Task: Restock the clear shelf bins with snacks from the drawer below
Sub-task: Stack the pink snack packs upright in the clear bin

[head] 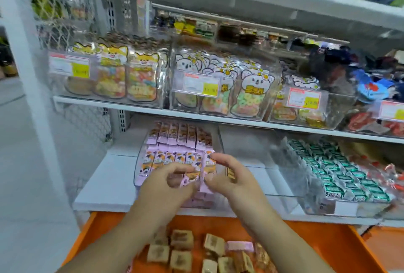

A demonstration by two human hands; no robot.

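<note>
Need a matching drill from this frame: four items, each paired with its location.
Items:
1. pink-wrapped snack packs
2. green-wrapped snack packs
3. tan cube-shaped snacks
4. orange fox-shaped candy bags

Places:
A. orange drawer at bottom
B. upper shelf, left clear bin
C. lower shelf, clear bin at the hands
D. lower shelf, right clear bin

Pairs: 1-C, 2-D, 3-A, 4-B

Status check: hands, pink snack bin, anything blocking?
Left hand and right hand both at the pink snack packets in the clear bin. More snacks in orange drawer below. Nothing blocking.
</note>
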